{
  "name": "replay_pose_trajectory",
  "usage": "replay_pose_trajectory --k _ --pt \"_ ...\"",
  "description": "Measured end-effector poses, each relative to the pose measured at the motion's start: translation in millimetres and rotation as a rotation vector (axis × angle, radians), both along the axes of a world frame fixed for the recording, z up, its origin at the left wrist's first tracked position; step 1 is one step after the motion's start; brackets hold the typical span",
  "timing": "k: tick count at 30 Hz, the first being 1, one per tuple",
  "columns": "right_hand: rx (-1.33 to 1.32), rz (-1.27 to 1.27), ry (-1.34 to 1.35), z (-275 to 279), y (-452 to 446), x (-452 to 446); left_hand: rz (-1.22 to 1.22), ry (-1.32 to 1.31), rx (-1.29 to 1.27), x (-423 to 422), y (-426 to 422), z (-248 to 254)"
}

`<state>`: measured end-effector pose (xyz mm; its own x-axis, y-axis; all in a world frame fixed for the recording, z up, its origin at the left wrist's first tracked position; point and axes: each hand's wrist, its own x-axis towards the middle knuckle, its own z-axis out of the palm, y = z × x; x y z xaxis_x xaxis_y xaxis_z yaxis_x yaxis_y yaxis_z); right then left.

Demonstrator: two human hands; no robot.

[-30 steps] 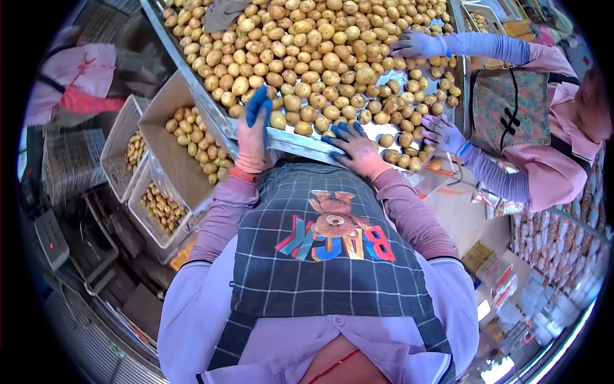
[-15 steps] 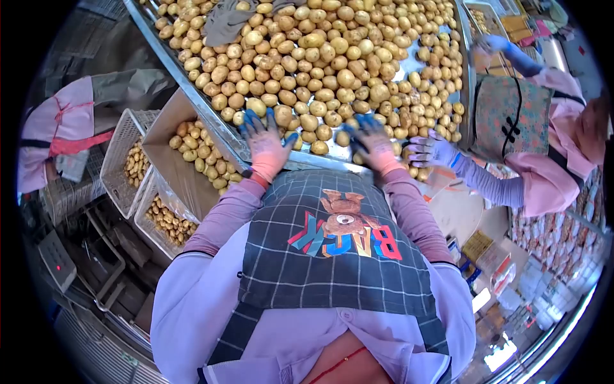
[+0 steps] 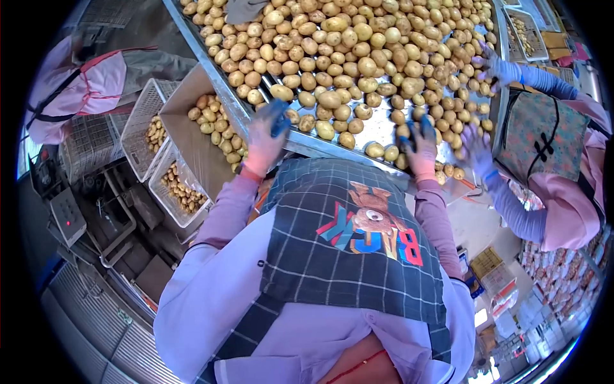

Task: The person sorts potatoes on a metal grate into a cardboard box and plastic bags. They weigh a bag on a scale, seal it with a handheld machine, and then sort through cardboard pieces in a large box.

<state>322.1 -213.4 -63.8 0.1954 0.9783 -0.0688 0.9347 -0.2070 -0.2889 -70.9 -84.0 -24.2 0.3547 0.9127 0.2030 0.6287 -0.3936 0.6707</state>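
One metal tray [image 3: 376,128] is bearing a layer of yellow-brown, potato-like produce [image 3: 366,66] — too many pieces for me to count. Two gloved hands are belonging to the worker at the near rim. The left hand [image 3: 265,137] is hovering at the near-left corner; its fingers are blurring, and I cannot tell whether they are closing on anything. The right hand [image 3: 420,150] is reaching over the near rim among several loose pieces, its fingers standing apart.

One co-worker [image 3: 563,198] is occupying the right side. Two more gloved hands are showing there: the nearer hand [image 3: 476,150] is lying just beside the worker's right hand, and the farther hand [image 3: 502,70] is reaching over the right rim.

One cardboard carton [image 3: 185,109] and two white crates — an upper crate [image 3: 136,131] and a lower crate [image 3: 167,208] — are standing left of the tray, all containing produce. One grey cloth [image 3: 246,9] is covering some pieces. The checked apron [image 3: 345,269] is blocking the floor below the near rim.
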Motion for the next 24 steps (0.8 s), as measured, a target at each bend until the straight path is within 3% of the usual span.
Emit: replay_pose_trajectory --k 1,2,4,6,8,10,11,12,13,14,15,16,17,18,20,21,22,24 --pt "0.046 -0.103 -0.037 -5.5 1.8 -1.0 0.163 0.047 -0.129 1.8 16.5 -2.5" --pt "0.091 -0.209 -0.079 -10.0 2.2 -0.5 0.225 0.184 -0.008 6.5 34.5 -11.3" --pt "0.271 -0.368 0.245 -11.3 18.4 -23.3 0.092 0.451 -0.132 25.8 58.7 -17.9" --pt "0.230 -0.035 0.423 32.1 52.8 -64.0 0.138 0.664 -0.252 48.5 75.5 -27.0" --pt "0.260 0.329 0.357 54.8 96.3 -103.3 0.093 0.608 -0.209 45.0 86.4 -29.7" --pt "0.170 0.455 0.260 40.0 120.7 -133.4 0.214 -0.088 -0.620 22.9 91.2 -21.2" --pt "0.043 0.482 0.185 34.7 129.5 -139.3 0.292 -0.591 -0.797 -2.8 91.4 -28.2" --pt "-0.088 0.509 0.111 31.9 136.5 -142.6 0.341 -0.983 -0.880 -24.1 84.3 -15.8" --pt "-0.060 0.459 0.235 31.2 141.6 -140.6 0.293 -1.240 -0.837 -51.0 77.1 -1.7" --pt "-0.035 0.412 0.362 31.2 144.8 -137.4 0.340 -1.304 -0.788 -87.8 68.8 -3.7" --pt "-0.062 0.133 0.823 37.0 139.1 -135.3 0.462 -1.288 -0.725 -118.1 61.8 -5.5" --pt "-0.119 -0.013 1.320 24.8 142.8 -127.5 0.319 -1.007 -0.550 -158.9 51.2 -23.9" --pt "-0.238 -0.089 1.745 36.3 142.2 -117.4 0.329 -1.013 -0.549 -180.6 43.7 -22.5" --pt "-0.359 -0.190 2.167 51.7 140.2 -110.6 0.252 -1.272 -0.607 -197.3 35.7 -20.9" --pt "-0.327 -0.098 2.244 53.1 139.0 -107.1 0.080 -1.793 -0.704 -212.6 24.3 -20.2" --pt "-0.390 -0.076 2.456 51.1 139.8 -107.2 0.225 -1.707 -0.609 -199.5 21.8 -11.2" --pt "-0.475 -0.043 2.672 48.7 144.4 -110.6 0.171 -1.716 -0.584 -188.7 21.6 -4.9" --pt "-0.447 -0.135 2.623 57.2 142.4 -120.6 0.164 -1.728 -0.539 -181.9 28.1 -12.8"
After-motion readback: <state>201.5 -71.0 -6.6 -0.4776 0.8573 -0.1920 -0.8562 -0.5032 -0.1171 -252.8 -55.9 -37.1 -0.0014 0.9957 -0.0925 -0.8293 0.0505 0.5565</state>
